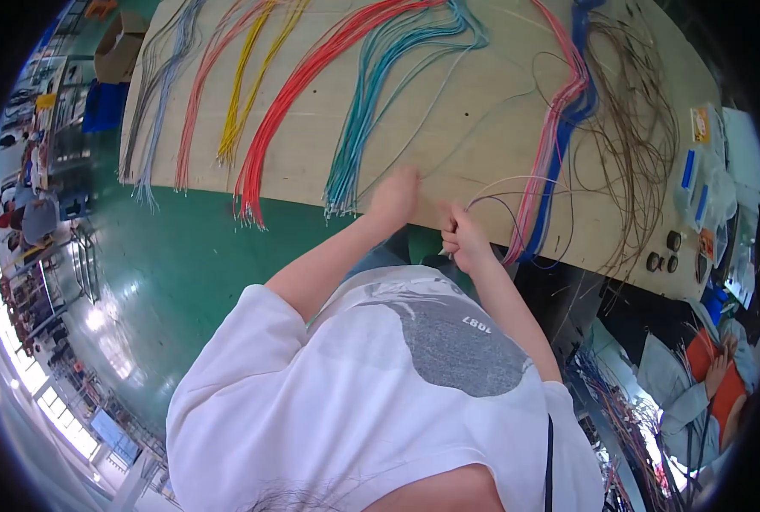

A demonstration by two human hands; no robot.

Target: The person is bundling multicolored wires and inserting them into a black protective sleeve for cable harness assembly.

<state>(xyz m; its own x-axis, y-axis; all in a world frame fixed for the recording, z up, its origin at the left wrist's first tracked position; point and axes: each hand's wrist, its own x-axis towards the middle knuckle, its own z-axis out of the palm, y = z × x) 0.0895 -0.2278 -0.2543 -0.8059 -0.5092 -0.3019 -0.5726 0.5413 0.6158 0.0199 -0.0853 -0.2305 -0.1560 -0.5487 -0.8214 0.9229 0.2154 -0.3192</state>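
Note:
My right hand [463,237] is closed at the table's near edge, fingers curled around the ends of a few thin wires [506,180]. Pale pink and dark purple ones arc away from it to the right. To its left, my left hand [397,198] is smeared by motion, so its fingers cannot be made out. It hovers beside the cut ends of a teal wire bundle [358,141]. A thin loose teal wire [491,109] trails across the board behind both hands. Pink wires [550,128] and blue wires [563,141] run down to the edge right of my right hand.
On the wooden table [311,111] lie red wires [290,107], yellow wires [247,85] and grey wires [154,77]. Tangled brown wires [627,136], black tape rolls [663,252] and plastic bags [711,192] are at right. A co-worker's hands [721,367] show lower right.

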